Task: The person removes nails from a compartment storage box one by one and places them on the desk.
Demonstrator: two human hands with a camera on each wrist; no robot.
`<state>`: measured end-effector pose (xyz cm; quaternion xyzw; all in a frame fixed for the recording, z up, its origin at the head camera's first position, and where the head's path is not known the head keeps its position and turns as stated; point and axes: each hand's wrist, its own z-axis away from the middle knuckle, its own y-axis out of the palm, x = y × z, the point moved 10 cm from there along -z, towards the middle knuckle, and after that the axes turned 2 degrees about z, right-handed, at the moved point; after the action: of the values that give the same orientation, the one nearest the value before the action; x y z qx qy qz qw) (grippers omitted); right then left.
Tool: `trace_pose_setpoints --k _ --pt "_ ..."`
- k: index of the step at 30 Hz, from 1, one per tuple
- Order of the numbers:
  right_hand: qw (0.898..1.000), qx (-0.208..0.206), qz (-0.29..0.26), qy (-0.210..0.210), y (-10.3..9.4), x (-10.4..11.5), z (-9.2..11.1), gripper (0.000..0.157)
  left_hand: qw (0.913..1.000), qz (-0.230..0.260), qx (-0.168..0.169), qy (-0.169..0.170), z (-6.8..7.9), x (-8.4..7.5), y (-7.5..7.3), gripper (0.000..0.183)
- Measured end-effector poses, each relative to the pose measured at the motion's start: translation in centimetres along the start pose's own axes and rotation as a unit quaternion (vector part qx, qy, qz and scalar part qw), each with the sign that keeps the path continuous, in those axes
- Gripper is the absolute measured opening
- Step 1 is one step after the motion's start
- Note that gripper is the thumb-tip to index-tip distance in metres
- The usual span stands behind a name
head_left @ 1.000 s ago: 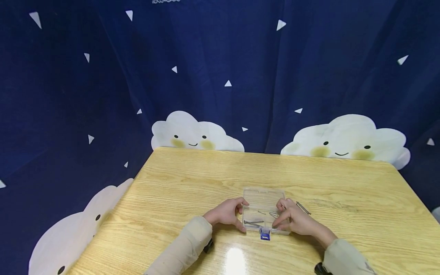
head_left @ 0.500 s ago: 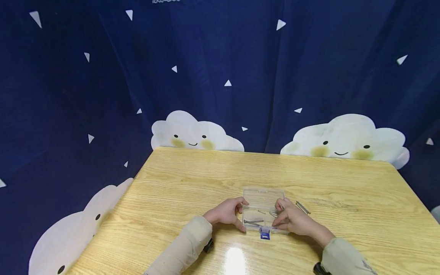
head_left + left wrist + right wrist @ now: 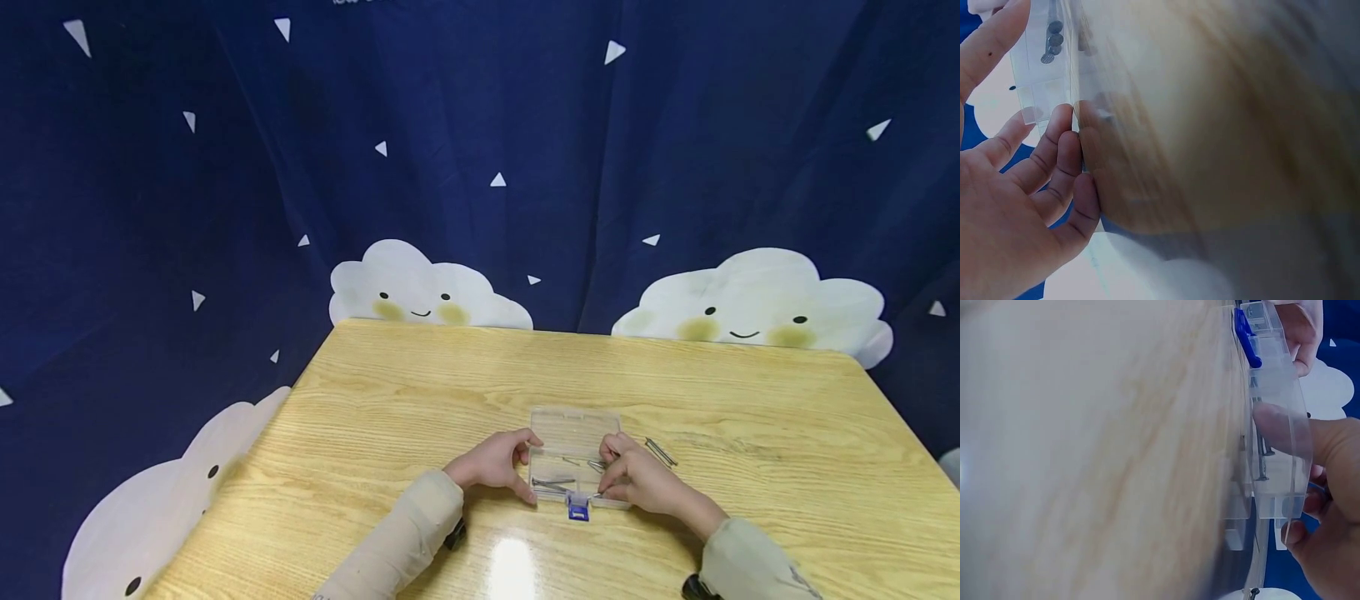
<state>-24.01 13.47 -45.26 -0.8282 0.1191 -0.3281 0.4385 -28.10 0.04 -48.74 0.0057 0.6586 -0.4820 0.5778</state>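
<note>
Room for me over the worktop (image 3: 420,375) behind the clear box (image 3: 566,429). Left hand (image 3: 495,461) blocks its left edge, right hand (image 3: 643,479) its right side; loose nails (image 3: 661,452) lie right, blue latch (image 3: 578,511) juts out front.

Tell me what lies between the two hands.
The head view shows a clear, rectangular plastic box, open, with thin grey metal nails inside, between the left hand and right hand.

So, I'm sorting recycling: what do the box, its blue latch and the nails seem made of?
Box: probably smooth, hard plastic; it is colourless and see-through. Blue latch: likely plastic too, opaque and evenly coloured. Nails: apparently metal, perhaps steel; grey shafts and heads with a dull sheen.
</note>
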Motion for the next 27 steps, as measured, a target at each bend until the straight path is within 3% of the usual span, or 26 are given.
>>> trace_pose_setpoints --k 10,27 --pt "0.999 -0.007 -0.026 0.031 -0.1 -0.2 0.0 0.016 1.0000 -0.002 0.003 0.001 -0.1 0.0 0.1 0.068" --pt "0.989 0.005 -0.133 0.063 -1.0 -0.9 0.1 0.013 1.0000 -0.003 0.005 -0.007 -0.1 0.4 0.2 0.069"
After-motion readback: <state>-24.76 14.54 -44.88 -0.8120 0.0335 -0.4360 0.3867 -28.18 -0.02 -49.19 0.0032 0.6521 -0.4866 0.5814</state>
